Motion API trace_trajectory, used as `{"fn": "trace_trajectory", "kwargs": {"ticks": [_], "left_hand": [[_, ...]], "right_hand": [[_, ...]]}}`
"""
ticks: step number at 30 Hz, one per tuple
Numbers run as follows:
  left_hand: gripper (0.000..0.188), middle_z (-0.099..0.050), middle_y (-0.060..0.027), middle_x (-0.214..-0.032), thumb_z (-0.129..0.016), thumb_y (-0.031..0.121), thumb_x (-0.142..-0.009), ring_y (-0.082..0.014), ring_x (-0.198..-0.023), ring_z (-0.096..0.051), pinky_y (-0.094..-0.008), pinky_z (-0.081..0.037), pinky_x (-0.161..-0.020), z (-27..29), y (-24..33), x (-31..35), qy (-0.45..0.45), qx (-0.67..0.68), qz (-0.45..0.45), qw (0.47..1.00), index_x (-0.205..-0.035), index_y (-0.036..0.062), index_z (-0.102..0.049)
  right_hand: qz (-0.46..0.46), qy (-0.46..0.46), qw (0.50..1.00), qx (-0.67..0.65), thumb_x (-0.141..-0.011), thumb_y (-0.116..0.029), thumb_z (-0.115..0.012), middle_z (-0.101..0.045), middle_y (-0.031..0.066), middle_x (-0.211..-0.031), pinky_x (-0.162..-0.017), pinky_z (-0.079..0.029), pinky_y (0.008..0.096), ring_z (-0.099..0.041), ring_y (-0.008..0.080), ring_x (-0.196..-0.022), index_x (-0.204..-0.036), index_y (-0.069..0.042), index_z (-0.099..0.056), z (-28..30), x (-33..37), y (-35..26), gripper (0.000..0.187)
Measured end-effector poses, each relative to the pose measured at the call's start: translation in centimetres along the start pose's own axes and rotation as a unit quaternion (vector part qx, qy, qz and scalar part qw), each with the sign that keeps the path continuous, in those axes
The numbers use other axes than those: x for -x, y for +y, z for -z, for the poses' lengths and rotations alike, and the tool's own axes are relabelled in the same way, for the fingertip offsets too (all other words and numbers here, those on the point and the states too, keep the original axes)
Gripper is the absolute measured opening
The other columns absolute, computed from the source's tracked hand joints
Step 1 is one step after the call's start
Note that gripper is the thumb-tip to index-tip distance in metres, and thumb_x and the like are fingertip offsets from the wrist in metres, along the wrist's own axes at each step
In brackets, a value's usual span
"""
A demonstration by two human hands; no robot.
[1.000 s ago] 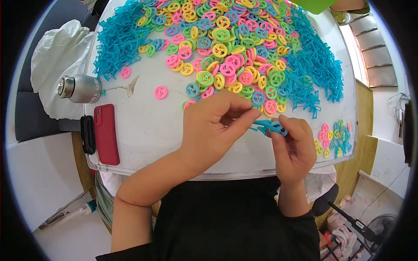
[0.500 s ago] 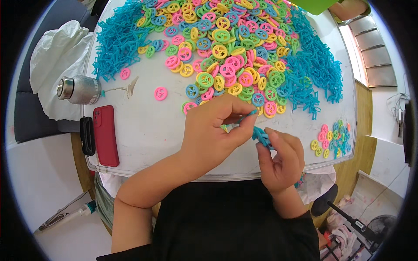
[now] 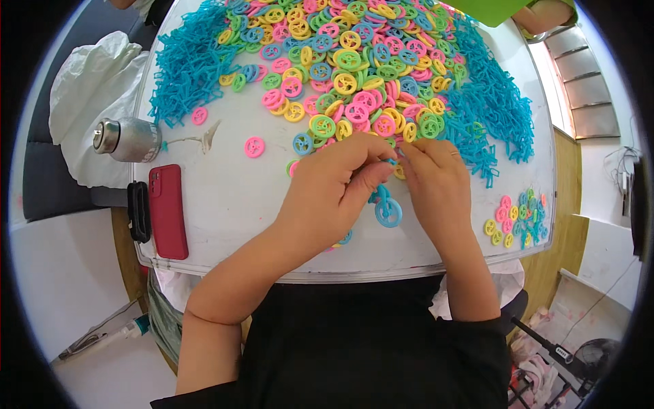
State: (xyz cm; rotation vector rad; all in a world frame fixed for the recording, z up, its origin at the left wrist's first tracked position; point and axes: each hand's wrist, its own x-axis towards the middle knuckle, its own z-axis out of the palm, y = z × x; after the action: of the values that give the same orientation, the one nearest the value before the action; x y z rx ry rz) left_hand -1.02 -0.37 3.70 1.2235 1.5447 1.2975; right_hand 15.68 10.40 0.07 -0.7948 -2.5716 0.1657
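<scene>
My left hand is closed, thumb against forefinger, on a turquoise plastic frame piece. A light blue spoked wheel hangs at the lower end of that piece, over the white table. My right hand is up beside the left fingertips, its fingers pressed together; what they pinch is hidden. Just below the fingertips of both hands a yellow wheel shows in part. Beyond the hands lies a big pile of pink, yellow, green and blue wheels.
Heaps of turquoise frame pieces flank the pile at left and right. A smaller mixed group lies near the right edge. At left are a red phone, a black case and a silver flask. Another person's arm shows at far right.
My right hand has moved up and away from the lower end of the turquoise piece, to the left fingertips. The blue wheel now hangs in plain sight. My left hand has barely moved.
</scene>
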Motion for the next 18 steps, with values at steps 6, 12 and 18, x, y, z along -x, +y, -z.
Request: {"fn": "trace_trajectory", "kwargs": {"ticks": [6,12,18], "left_hand": [[0.015,-0.069,-0.0034,-0.09,-0.062,0.006,-0.097,-0.0089,-0.08,-0.063,-0.0236,-0.05,-0.061,-0.1,-0.1,0.3,-0.048,0.159,0.117,0.979,-0.111,0.0043,-0.063],[0.014,-0.071,-0.0068,-0.097,-0.064,0.009,-0.096,-0.0112,-0.09,-0.066,-0.025,-0.053,-0.074,-0.4,-1.0,0.2,-0.104,0.164,0.05,0.98,-0.109,0.0018,-0.064],[0.015,-0.069,-0.0028,-0.087,-0.074,0.009,-0.087,-0.0145,-0.079,-0.063,-0.0299,-0.046,-0.067,-1.1,-1.9,0.1,-0.05,0.02,-0.088,0.995,-0.1,0.0068,-0.068]], "right_hand": [[-0.186,-0.007,0.925,-0.33,-0.088,-0.003,-0.069,-0.068,0.0102,-0.11,-0.083,-0.052,0.0339,-0.065,0.0205,-0.098,-0.103,0.001,-0.069,2.5,1.1,0.1,0.016],[-0.234,-0.022,0.656,-0.717,-0.094,-0.014,-0.069,-0.065,0.0166,-0.114,-0.084,-0.055,0.0331,-0.066,0.0212,-0.099,-0.105,0.002,-0.062,3.5,1.6,-1.5,0.021],[-0.305,-0.003,0.623,-0.72,-0.097,-0.013,-0.066,-0.069,0.0123,-0.105,-0.083,-0.055,0.032,-0.067,0.0169,-0.091,-0.104,0.001,-0.061,3.0,2.6,-1.7,0.016]]}}
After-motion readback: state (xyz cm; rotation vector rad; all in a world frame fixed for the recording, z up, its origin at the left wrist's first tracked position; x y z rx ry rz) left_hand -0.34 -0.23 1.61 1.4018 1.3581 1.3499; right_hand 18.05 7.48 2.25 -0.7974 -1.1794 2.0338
